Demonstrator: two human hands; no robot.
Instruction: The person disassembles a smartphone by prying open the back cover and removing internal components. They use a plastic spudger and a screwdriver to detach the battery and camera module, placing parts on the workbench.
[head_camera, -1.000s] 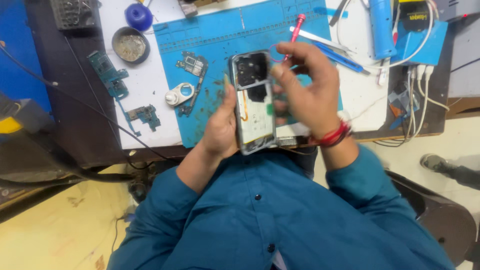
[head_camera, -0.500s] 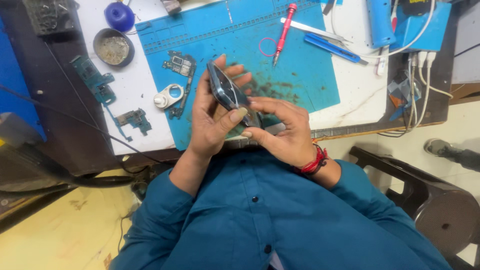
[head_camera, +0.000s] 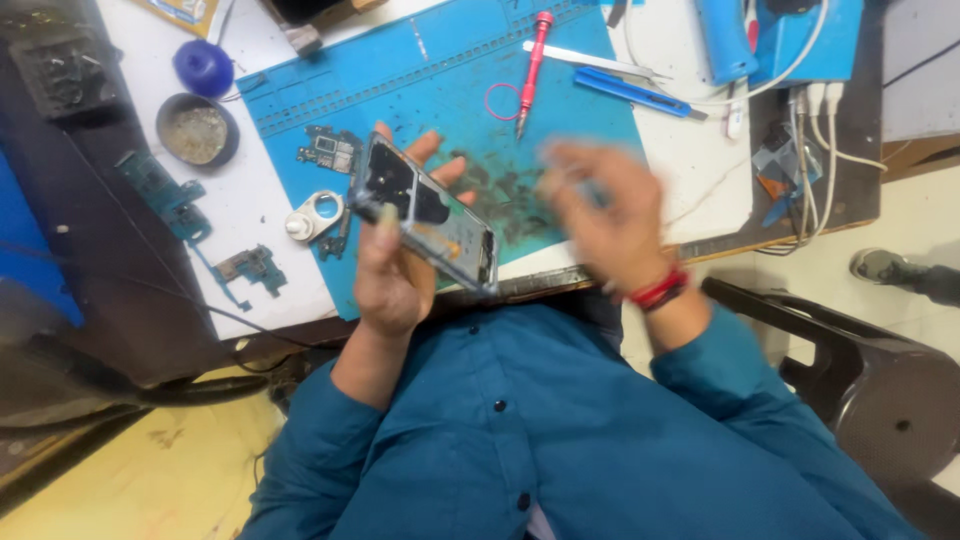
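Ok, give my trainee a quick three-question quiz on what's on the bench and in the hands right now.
1. True or false: the left hand holds the phone above the blue mat.
2. Which tool lies on the mat beyond the right hand? A) red screwdriver B) hammer C) scissors
3. What sits left of the mat, beside the blue cap?

Key
1. True.
2. A, the red screwdriver.
3. A small round dish.
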